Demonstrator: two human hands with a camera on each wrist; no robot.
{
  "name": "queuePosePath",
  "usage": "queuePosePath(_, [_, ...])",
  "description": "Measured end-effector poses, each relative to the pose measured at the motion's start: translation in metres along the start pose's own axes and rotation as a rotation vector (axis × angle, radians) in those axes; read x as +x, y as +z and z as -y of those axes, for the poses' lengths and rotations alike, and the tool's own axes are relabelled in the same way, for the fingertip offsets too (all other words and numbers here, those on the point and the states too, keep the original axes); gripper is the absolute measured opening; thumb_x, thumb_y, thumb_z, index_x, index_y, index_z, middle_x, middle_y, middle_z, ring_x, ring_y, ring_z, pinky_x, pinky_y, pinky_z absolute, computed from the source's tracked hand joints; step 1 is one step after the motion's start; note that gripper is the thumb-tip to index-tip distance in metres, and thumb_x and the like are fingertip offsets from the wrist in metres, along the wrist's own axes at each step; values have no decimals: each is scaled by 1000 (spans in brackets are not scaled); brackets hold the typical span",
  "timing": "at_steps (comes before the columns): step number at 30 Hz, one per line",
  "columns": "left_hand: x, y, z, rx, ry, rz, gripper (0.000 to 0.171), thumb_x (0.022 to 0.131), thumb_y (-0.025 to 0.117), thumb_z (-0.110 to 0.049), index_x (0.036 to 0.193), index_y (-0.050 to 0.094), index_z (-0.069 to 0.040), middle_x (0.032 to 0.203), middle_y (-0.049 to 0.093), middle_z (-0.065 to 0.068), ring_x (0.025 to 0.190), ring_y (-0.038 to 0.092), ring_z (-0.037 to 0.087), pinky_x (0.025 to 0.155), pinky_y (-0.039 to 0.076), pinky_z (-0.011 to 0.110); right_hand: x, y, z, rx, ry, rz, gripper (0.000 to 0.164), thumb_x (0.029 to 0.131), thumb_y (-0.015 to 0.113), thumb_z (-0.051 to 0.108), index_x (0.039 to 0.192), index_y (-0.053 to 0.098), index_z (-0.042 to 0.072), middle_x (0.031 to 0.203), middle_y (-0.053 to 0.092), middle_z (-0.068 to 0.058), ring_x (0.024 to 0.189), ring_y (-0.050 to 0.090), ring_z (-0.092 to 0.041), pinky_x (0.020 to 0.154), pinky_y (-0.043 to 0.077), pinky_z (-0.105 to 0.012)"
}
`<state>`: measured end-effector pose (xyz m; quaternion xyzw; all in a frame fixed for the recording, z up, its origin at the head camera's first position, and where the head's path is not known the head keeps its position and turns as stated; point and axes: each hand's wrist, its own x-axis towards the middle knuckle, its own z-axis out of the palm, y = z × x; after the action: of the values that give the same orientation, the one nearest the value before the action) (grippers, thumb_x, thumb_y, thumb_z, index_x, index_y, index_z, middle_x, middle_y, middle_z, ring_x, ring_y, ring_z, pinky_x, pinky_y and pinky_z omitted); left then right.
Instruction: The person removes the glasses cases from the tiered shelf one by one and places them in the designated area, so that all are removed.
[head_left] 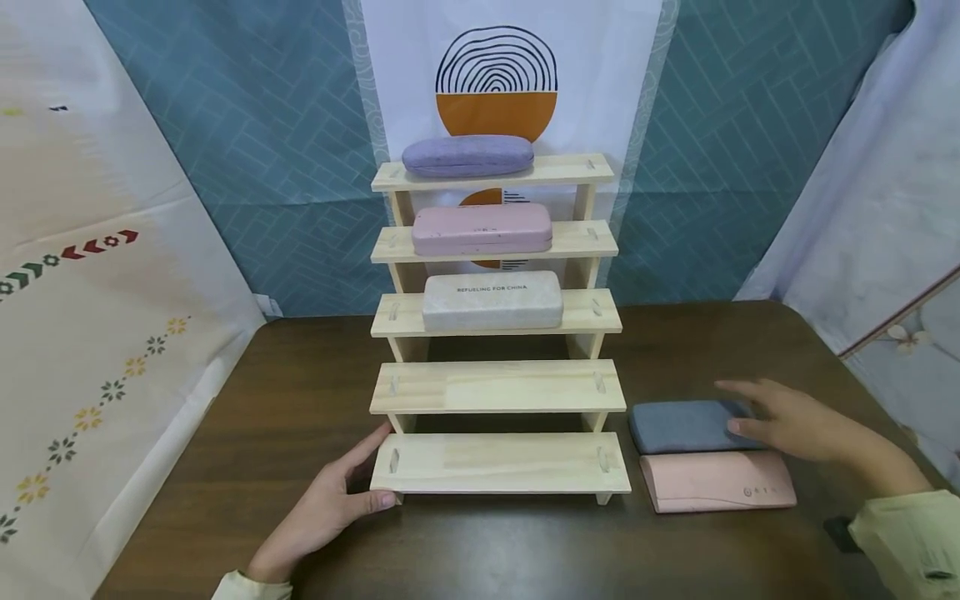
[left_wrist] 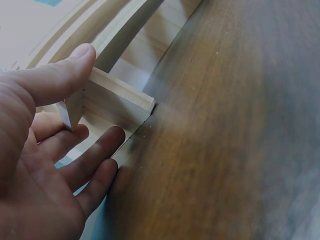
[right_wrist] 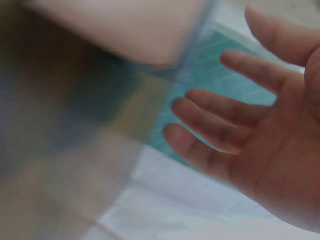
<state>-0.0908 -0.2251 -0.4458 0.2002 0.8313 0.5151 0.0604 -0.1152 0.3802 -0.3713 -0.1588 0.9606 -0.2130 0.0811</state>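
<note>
A pale wooden stepped rack (head_left: 498, 387) stands on the brown table. My left hand (head_left: 322, 504) grips the left end of its lowest step, thumb at the front corner and fingers along the side; the left wrist view shows the thumb (left_wrist: 75, 65) against the wood. Over the right end of a blue-grey glasses case (head_left: 678, 425) is my right hand (head_left: 806, 421), fingers spread and nothing held. In front of that case lies a pink glasses case (head_left: 705, 487). The right wrist view shows the palm and fingers extended.
The upper three steps carry a purple case (head_left: 468, 157), a pink-mauve case (head_left: 482, 229) and a grey-white case (head_left: 492, 300). Patterned cloth (head_left: 285, 167) hangs behind the table (head_left: 315, 375), with white cloth at both sides. A small dark object (head_left: 842, 535) lies near the right sleeve.
</note>
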Motion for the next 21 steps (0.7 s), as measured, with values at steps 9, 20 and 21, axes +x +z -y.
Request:
queuePosePath(9, [0,1,0,-3,4,-2,89,83,84,-23,158,37,-26,158,38,-1,134,45,17,103,36,21,23,-44,80,17,-80,-269,44,101,64,26,143,57,13,134,60,-14,116,58,-31,87,48,-47])
queuePosePath(20, [-1,1,4,-1,21,-8,87,84,84,-24,158,38,-24,158,37,-2,138,39,29,104,32,20,83,-39,159,276,-204,-339,37,102,62,21,139,61,12,133,62,-7,107,60,-22,77,49,-27])
queuePosePath(21, [-1,1,4,-1,22,-7,87,84,84,-23,158,38,-24,158,37,-1,137,41,30,104,33,21,88,-37,163,284,-198,-334,38,103,62,23,139,61,13,134,61,-7,107,59,-23,76,50,-30])
